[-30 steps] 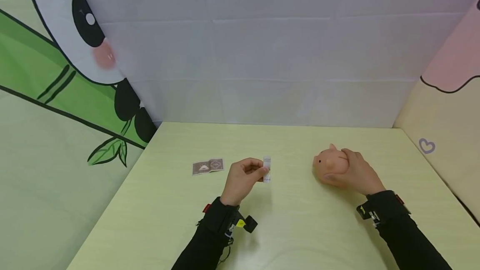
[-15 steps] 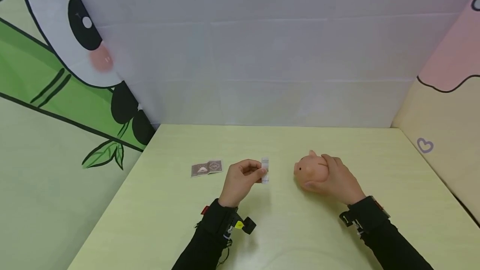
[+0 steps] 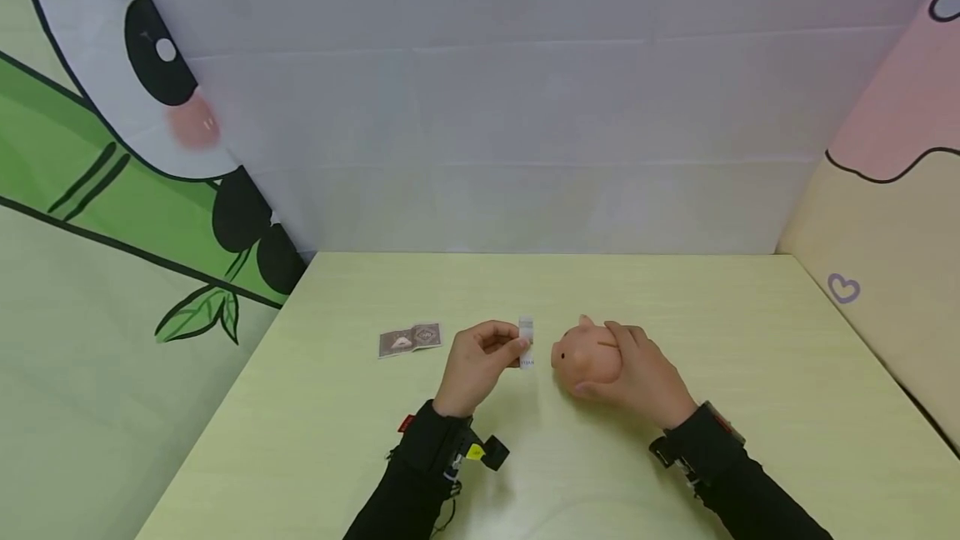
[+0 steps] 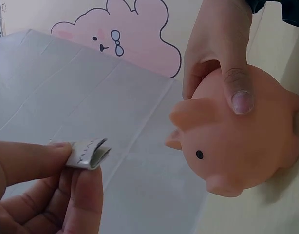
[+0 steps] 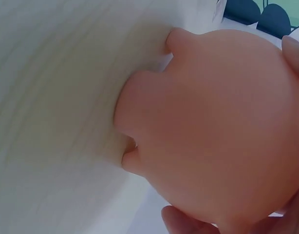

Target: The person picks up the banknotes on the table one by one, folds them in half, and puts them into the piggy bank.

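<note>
Between thumb and fingers, my left hand (image 3: 476,365) pinches a small folded paper banknote (image 3: 527,343). Its folded end (image 4: 93,153) with printed marks points toward the pig in the left wrist view. My right hand (image 3: 637,373) grips an orange-pink piggy bank (image 3: 588,355) from its right side, thumb on one flank and fingers over the other. The pig's snout faces left, close to the banknote, and a slot shows on its back. In the right wrist view, the pig's rounded body (image 5: 222,117) and stubby feet are seen near the tabletop.
Left of my left hand, a creased brown-and-white printed paper note (image 3: 410,340) lies on the pale wooden table (image 3: 360,457). A grey-white cloth backdrop (image 3: 487,107) stands behind the table, with cartoon-printed panels (image 3: 892,273) at the sides.
My right hand has moved the piggy bank left along the table, close to the folded banknote. My left hand has stayed nearly in place, still pinching the banknote.
</note>
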The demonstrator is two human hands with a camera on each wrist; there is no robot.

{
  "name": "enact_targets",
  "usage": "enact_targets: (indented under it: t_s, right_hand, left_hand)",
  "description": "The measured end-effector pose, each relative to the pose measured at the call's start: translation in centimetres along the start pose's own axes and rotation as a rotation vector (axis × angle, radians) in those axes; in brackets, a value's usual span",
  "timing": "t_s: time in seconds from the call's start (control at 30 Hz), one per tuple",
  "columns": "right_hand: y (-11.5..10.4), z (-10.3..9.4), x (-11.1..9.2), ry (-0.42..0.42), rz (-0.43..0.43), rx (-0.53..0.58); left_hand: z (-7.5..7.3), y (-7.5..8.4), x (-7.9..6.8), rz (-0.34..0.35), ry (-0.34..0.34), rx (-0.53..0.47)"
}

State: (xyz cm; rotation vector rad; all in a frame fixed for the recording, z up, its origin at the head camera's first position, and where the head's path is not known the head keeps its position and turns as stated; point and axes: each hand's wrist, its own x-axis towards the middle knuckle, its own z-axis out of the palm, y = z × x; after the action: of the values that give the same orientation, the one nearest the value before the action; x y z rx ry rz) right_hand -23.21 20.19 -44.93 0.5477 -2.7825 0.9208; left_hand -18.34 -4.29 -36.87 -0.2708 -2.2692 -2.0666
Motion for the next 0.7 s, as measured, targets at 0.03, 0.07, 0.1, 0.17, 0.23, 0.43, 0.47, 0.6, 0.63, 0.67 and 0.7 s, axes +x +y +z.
enact_targets:
  t_s: [0.03, 0.07, 0.1, 0.17, 0.23, 0.43, 0.47, 0.6, 0.63, 0.67, 0.7]
  right_hand:
    - [-0.4, 0.1, -0.2, 0.003, -0.004, -0.001]
    - [-0.7, 0.3, -0.3, 0.005, -0.008, -0.004]
    - [-1.0, 0.5, -0.5, 0.007, -0.014, -0.007]
    - [-1.7, 0.8, -0.8, 0.012, -0.027, -0.013]
    - [-2.3, 1.0, -1.1, 0.016, -0.035, -0.009]
    - [-4.2, 1.8, -2.1, 0.011, -0.05, 0.012]
    - [-4.5, 2.0, -2.3, 0.01, -0.055, 0.009]
    - [-5.7, 2.6, -2.9, 0.011, -0.075, -0.004]
    - [-6.0, 2.8, -3.1, 0.011, -0.074, -0.006]
    - [-6.3, 2.9, -3.2, 0.013, -0.075, -0.007]
    - [-6.6, 3.0, -3.4, 0.016, -0.074, -0.008]
  left_hand:
    - [-0.1, 0.0, -0.1, 0.001, 0.0, 0.002]
    - [-0.2, 0.1, -0.2, 0.0, 0.0, 0.003]
    - [-0.3, 0.1, -0.3, -0.001, -0.001, 0.003]
    - [-0.4, 0.1, -0.5, -0.006, -0.003, 0.0]
    - [-0.6, 0.1, -0.7, -0.005, -0.007, -0.004]
    - [-1.2, 0.0, -1.4, 0.012, -0.028, -0.029]
    - [-1.3, 0.0, -1.4, 0.014, -0.031, -0.035]
    - [-1.6, 0.1, -1.9, 0.018, -0.038, -0.041]
    - [-1.7, 0.1, -2.0, 0.018, -0.04, -0.038]
    - [-1.7, 0.2, -2.1, 0.018, -0.042, -0.037]
    - [-1.8, 0.2, -2.3, 0.019, -0.044, -0.035]
